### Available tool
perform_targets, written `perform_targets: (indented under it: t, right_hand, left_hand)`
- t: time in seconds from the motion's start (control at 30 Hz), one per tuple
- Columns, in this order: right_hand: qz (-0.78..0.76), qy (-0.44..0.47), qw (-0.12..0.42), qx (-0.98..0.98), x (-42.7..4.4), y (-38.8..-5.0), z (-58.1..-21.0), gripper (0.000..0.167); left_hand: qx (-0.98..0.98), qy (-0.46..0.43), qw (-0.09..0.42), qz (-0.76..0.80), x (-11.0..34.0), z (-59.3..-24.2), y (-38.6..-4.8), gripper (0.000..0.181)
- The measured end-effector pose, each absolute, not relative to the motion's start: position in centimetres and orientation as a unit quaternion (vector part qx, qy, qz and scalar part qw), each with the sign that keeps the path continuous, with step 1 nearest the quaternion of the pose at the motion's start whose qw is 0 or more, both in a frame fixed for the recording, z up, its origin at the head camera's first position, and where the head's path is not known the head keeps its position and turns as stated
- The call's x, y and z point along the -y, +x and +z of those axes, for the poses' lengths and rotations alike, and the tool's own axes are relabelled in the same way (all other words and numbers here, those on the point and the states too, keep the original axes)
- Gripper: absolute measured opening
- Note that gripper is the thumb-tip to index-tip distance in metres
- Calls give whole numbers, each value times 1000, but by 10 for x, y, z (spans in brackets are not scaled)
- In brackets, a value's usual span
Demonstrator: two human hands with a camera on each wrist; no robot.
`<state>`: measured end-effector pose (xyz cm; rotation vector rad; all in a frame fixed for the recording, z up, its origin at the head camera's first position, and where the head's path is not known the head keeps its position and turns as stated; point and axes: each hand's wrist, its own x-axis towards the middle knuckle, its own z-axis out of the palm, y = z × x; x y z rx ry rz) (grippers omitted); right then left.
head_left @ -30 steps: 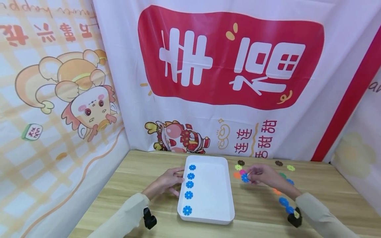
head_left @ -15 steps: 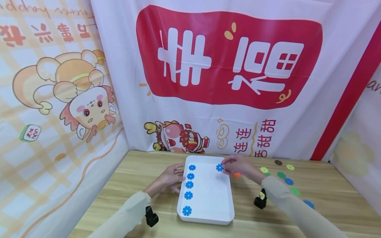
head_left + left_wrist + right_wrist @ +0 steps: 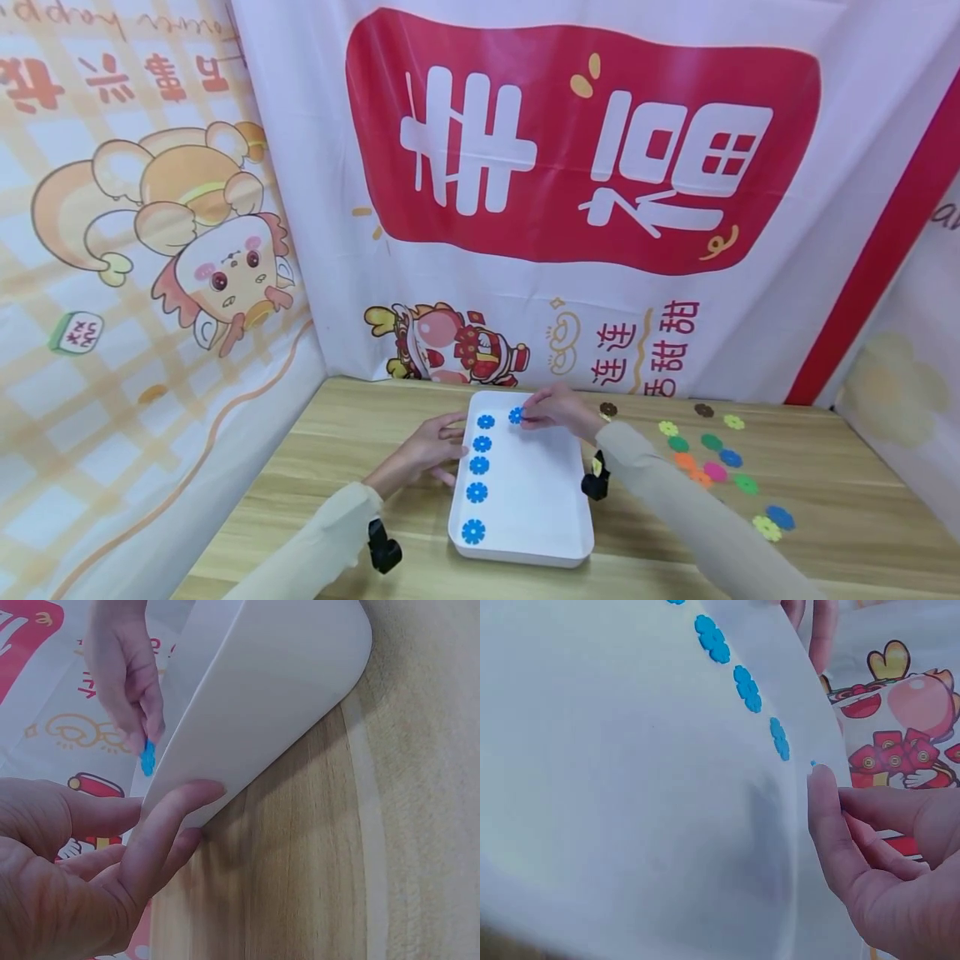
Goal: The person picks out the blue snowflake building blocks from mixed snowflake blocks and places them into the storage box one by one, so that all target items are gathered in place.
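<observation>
The white tray (image 3: 528, 500) lies on the table with a column of several blue flower-shaped discs (image 3: 478, 466) along its left side. Over the tray's far end, the right hand (image 3: 558, 410) pinches another blue disc (image 3: 516, 415) between thumb and fingers, right of the farthest disc in the column. In the left wrist view that pinched disc (image 3: 148, 758) hangs beyond the tray wall; in the right wrist view the fingertips nearly cover it. The left hand (image 3: 427, 450) holds the tray's left wall, thumb at the rim and fingers against the outer side (image 3: 262, 697).
Right of the tray, loose discs in green (image 3: 711, 442), pink (image 3: 715, 472), orange, yellow, brown and blue (image 3: 780, 517) lie scattered on the wooden table (image 3: 645, 542). Printed cloth (image 3: 570, 292) hangs behind the table, and more hangs at its left and right sides.
From the loose discs right of the tray, the right hand has moved left over the tray's far end, carrying the blue disc. The left hand stays at the tray's left wall.
</observation>
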<state>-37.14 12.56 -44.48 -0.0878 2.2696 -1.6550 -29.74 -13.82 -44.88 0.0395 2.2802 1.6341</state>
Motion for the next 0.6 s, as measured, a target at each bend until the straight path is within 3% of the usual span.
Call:
perform_targets:
  t: [0.27, 0.6]
  right_hand:
    - [-517, 29, 127, -846, -104, -375, -458, 11]
    - [-488, 21, 125, -863, -93, -381, -462, 9]
  left_hand:
    - [-797, 18, 166, 581, 138, -451, -297, 70]
    - [-796, 20, 165, 581, 137, -452, -296, 70]
